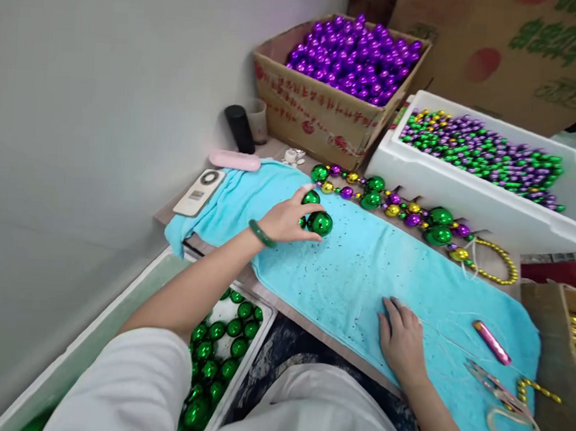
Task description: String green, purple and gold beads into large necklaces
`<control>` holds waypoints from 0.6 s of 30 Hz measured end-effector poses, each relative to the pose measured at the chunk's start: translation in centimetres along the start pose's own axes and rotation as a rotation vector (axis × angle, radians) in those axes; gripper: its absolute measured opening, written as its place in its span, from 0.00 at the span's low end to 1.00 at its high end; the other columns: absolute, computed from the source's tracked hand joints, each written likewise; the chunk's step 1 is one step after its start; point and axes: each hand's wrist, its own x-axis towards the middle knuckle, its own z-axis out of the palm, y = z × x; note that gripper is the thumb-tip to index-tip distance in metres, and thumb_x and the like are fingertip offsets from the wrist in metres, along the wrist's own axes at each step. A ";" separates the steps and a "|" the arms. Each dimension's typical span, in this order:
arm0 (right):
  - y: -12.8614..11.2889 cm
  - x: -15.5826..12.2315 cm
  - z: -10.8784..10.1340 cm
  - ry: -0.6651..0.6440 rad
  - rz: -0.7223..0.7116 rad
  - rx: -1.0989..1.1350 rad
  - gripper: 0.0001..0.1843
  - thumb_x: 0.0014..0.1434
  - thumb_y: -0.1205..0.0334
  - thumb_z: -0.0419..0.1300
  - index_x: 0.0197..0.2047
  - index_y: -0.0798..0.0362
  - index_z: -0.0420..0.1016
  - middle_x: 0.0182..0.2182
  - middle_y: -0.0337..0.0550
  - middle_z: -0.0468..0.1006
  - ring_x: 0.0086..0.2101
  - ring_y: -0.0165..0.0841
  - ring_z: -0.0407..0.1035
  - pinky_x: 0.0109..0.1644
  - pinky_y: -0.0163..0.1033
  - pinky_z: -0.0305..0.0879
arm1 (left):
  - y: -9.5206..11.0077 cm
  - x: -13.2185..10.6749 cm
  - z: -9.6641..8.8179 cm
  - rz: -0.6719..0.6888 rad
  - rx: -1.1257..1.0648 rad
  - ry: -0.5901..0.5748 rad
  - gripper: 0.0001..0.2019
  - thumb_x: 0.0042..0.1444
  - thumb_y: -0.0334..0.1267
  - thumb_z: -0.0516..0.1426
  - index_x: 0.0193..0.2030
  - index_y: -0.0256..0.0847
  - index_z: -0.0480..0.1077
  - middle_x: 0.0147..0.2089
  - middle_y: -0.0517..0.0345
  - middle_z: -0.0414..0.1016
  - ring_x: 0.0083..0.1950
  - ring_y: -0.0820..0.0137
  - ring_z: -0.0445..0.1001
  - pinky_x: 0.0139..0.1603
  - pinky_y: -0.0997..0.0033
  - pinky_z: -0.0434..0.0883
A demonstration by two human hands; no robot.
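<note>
My left hand (287,221) reaches over the turquoise towel (352,278), a green bangle on its wrist. Its thumb and fingers are spread around a large shiny green ball (320,224). A second green ball (311,198) shows beside its fingers, and a smaller one is partly hidden behind them. My right hand (401,336) rests palm down on the towel's near part, fingers loosely stretched. A thin pale thread (449,339) runs from beside it to the right; whether its fingers touch the thread is hidden. Pink-handled pliers (499,388) and a pink lighter-like tube (491,342) lie to its right.
Strung green, purple and gold beads (393,210) line the towel's far edge. Behind stand a carton (318,113) of purple balls and a white foam box (417,178) of small beads. Green balls (235,327) fill a tray below left. A phone (199,192) lies far left.
</note>
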 end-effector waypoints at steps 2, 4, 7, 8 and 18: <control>-0.2 -0.4 0.0 -0.005 0.025 0.011 0.20 0.67 0.56 0.50 0.58 0.55 0.68 0.51 0.57 0.73 0.50 0.48 0.66 0.52 0.55 0.65 | 0.1 4.1 1.9 0.029 0.074 -0.144 0.32 0.45 0.57 0.65 0.57 0.50 0.70 0.74 0.54 0.43 0.63 0.49 0.67 0.62 0.53 0.68; -0.3 -0.5 -0.1 -0.012 0.047 0.027 0.19 0.67 0.57 0.50 0.58 0.55 0.68 0.51 0.56 0.73 0.51 0.48 0.66 0.52 0.55 0.65 | 0.0 6.3 3.3 0.017 0.140 -0.249 0.33 0.46 0.58 0.64 0.58 0.50 0.69 0.74 0.53 0.44 0.60 0.50 0.70 0.61 0.52 0.68; -0.4 -0.5 -0.2 -0.015 0.069 0.046 0.19 0.67 0.58 0.51 0.57 0.56 0.68 0.51 0.56 0.74 0.51 0.47 0.66 0.53 0.54 0.64 | -0.4 7.4 4.2 0.002 0.195 -0.316 0.36 0.47 0.59 0.63 0.63 0.53 0.64 0.74 0.53 0.45 0.62 0.49 0.68 0.62 0.53 0.66; -0.4 -0.5 -0.3 -0.014 0.075 0.052 0.19 0.66 0.58 0.51 0.57 0.55 0.68 0.51 0.56 0.74 0.51 0.47 0.66 0.53 0.54 0.64 | -0.5 7.6 4.4 0.005 0.204 -0.318 0.39 0.47 0.59 0.63 0.65 0.54 0.61 0.74 0.53 0.45 0.64 0.48 0.65 0.64 0.52 0.65; 0.3 -0.3 -0.5 -0.007 0.042 0.050 0.20 0.65 0.59 0.51 0.58 0.54 0.68 0.50 0.58 0.74 0.49 0.48 0.68 0.51 0.54 0.64 | -7.4 -3.4 -1.0 -0.175 0.036 0.535 0.37 0.59 0.62 0.51 0.68 0.42 0.52 0.65 0.47 0.59 0.65 0.56 0.62 0.61 0.55 0.66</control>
